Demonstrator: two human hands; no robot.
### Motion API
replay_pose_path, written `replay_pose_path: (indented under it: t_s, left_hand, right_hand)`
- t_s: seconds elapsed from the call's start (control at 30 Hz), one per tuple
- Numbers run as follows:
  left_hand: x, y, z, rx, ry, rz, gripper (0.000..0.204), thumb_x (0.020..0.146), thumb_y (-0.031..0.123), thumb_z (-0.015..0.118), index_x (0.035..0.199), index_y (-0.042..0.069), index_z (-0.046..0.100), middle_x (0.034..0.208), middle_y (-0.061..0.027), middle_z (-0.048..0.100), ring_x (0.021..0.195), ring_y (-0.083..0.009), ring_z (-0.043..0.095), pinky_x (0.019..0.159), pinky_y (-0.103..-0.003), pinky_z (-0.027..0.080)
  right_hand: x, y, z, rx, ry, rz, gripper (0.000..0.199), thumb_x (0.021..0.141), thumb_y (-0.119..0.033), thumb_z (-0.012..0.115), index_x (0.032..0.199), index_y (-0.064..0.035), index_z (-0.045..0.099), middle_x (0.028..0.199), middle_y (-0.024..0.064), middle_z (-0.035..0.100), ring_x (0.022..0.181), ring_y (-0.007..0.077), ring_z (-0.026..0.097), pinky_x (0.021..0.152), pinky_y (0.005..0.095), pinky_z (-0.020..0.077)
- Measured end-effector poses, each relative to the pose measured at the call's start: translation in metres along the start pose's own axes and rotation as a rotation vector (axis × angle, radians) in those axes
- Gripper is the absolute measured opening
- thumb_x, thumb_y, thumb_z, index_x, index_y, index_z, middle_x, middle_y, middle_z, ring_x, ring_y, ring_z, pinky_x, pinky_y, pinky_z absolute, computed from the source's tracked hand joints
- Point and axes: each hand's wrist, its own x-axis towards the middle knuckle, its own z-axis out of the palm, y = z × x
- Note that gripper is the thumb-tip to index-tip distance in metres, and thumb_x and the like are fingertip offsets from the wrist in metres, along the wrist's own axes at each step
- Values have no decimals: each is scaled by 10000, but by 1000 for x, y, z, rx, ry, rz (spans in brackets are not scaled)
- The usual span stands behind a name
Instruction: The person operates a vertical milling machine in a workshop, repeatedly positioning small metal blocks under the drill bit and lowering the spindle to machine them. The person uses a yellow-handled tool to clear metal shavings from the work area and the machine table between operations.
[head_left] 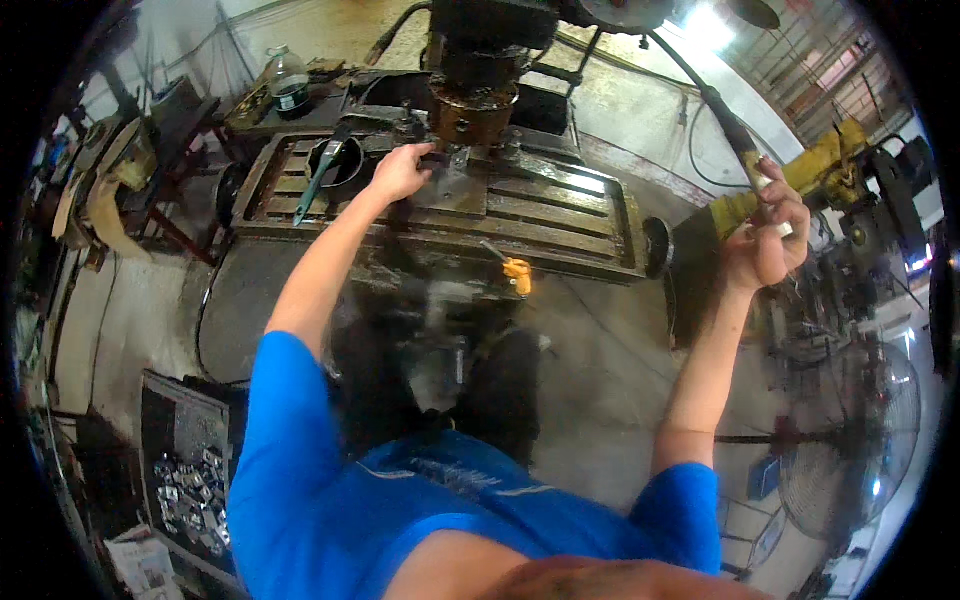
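Observation:
My left hand [403, 173] is over the machine table [560, 235], close to the dark, oily spindle [474, 100] of a drilling or milling machine. Its fingers are curled toward the spot below the spindle; what they hold, if anything, I cannot make out. Raised at the far right, my right hand [768, 240] is wrapped round the end of a long lever [728, 122] that comes down from the machine head. Left of my left hand, a dark round bowl [347, 165] sits on the table, with a green-handled brush [318, 185] lying across it.
An orange-wrapped handle [517, 274] sticks out at the table's front. Handwheels flank the table, one [658, 247] at its right end. A bin of metal pieces [195, 500] stands at lower left. A large fan [850, 440] is at right, a clear bottle [289, 82] at back left.

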Motion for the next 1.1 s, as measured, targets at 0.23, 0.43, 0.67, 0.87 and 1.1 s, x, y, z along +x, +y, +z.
replay_pose_path:
  t_s: [0.23, 0.43, 0.67, 0.87, 1.1]
  left_hand:
    - [-101, -25, -95, 310, 421, 26, 441, 714, 145, 584, 1152, 162, 532, 857, -113, 587, 756, -311, 588, 639, -402, 473]
    - [-114, -63, -90, 640, 319, -14, 398, 747, 215, 587, 1128, 114, 529, 801, -137, 579, 699, -311, 591, 586, -415, 470]
    - [-110, -52, -75, -458, 355, -242, 267, 853, 192, 514, 1002, -18, 584, 581, -33, 520, 483, -112, 494, 416, -273, 396]
    - [-70, 8, -28, -501, 188, -231, 239, 832, 171, 524, 938, -25, 611, 592, -90, 563, 496, -148, 516, 475, -292, 410]
    - [-26, 3, 11, -383, 276, -132, 242, 797, 182, 554, 931, -10, 614, 774, -205, 618, 727, -317, 613, 648, -340, 454]
  right_hand:
    - [3, -1, -1, 33, 65, 15, 124, 530, -67, 417, 641, -20, 387, 731, 136, 492, 921, 393, 524, 897, 529, 336]
    - [3, -4, 6, 96, 69, 45, 116, 531, -55, 406, 640, -19, 404, 716, 128, 486, 923, 380, 522, 899, 515, 336]
    - [9, -2, 6, 96, 85, -1, 121, 541, -76, 444, 644, -20, 414, 707, 124, 471, 884, 361, 524, 898, 528, 348]
    - [-3, -1, 2, 84, 73, 25, 110, 544, -69, 442, 635, -20, 404, 716, 139, 481, 897, 373, 521, 902, 524, 339]
    - [-3, 1, -3, 61, 11, 13, 107, 587, -106, 484, 644, -39, 422, 755, 117, 500, 975, 398, 506, 931, 533, 310]
